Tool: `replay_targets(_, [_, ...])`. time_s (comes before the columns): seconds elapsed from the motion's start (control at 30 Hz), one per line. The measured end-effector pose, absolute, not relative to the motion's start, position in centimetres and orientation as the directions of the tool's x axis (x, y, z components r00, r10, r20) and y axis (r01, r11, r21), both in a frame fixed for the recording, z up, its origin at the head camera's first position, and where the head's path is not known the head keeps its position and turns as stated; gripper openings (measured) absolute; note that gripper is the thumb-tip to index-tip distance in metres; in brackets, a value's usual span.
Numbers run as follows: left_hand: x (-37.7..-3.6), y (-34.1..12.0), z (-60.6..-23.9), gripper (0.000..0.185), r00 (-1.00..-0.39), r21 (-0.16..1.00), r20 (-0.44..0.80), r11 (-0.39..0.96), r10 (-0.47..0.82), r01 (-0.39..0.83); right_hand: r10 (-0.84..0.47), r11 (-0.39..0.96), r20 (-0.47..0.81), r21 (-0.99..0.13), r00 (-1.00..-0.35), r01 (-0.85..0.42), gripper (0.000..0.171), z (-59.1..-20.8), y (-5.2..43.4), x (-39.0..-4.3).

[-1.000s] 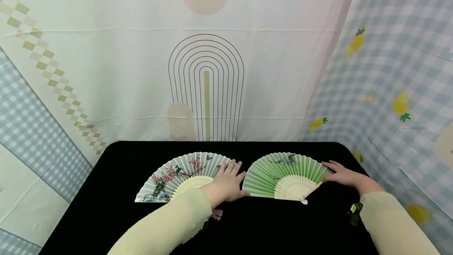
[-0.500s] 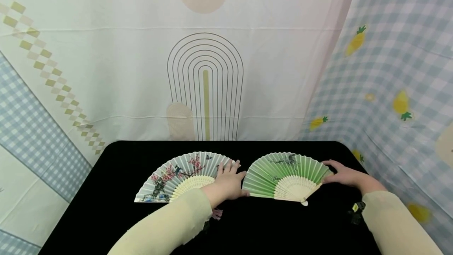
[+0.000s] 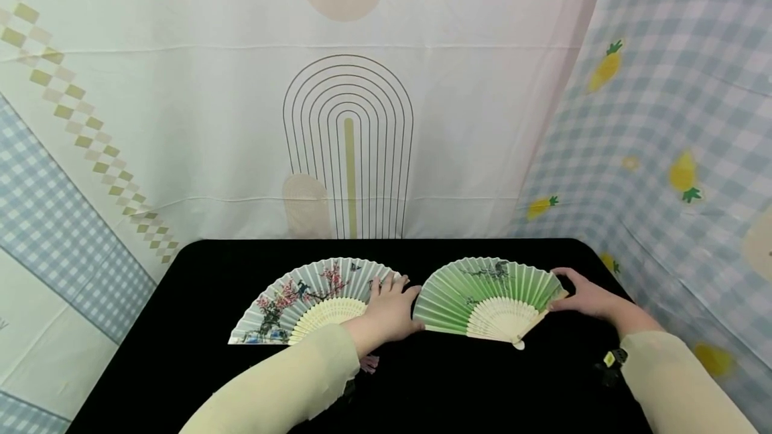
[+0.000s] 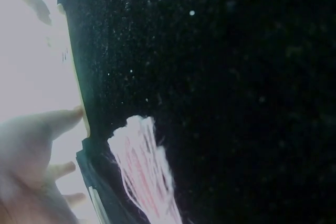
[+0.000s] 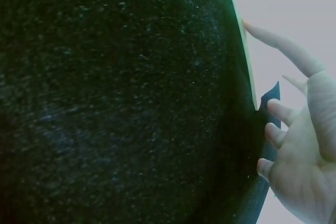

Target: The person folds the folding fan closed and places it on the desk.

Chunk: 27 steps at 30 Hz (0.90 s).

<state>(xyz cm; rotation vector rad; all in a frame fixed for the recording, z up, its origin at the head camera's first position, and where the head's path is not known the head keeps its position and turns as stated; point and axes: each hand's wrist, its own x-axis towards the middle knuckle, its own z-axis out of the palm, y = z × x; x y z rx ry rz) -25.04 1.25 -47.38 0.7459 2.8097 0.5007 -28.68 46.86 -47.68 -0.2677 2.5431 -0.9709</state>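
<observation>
Two spread folding fans lie side by side on a black table. My left hand [image 3: 391, 310] lies over the right end of the white fan with pink blossoms [image 3: 319, 286], fingers spread. Its thumb reaches the left edge of the green fan [image 3: 488, 286]. At that green fan's right edge is my right hand [image 3: 588, 297], index finger bent at the upper corner and thumb against the side stick. In the right wrist view, the thumb [image 5: 283, 45] touches the pale stick and the other fingers stand apart. My left forearm hides part of the white fan's ribs.
A pink tassel [image 4: 144, 166] lies on the black table [image 3: 470, 387], beside my left wrist. A patterned white curtain [image 3: 482, 119] hangs behind the table, and a blue checked cloth [image 3: 681, 233] hangs at the right.
My right index finger has bent more at the green fan's upper right corner, and the hand has shifted slightly. My left hand stays nearly still; both fans remain spread.
</observation>
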Motion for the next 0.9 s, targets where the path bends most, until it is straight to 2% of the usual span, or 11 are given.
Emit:
replay_targets(0.3, [-25.3, 1.1, -48.4, 0.065, -0.857, 0.407, 0.006, 0.782, 0.515, 0.472, -0.295, 0.752, -0.24, -0.655, -0.925, -0.069, 0.087, -48.1, 46.9, -28.0])
replay_targets(0.67, [-25.0, 1.3, -47.5, 0.058, -0.864, 0.463, 0.069, 0.751, 0.498, 0.47, -0.27, 0.758, -0.238, -0.65, -0.933, -0.053, 0.089, -48.2, 46.9, -27.7])
replay_targets(0.9, [-25.1, 1.7, -47.7, 0.06, -0.88, 0.666, 0.038, 0.644, 0.473, 0.376, -0.262, 0.76, -0.223, -0.647, -0.939, -0.058, 0.09, -48.6, 46.8, -27.5])
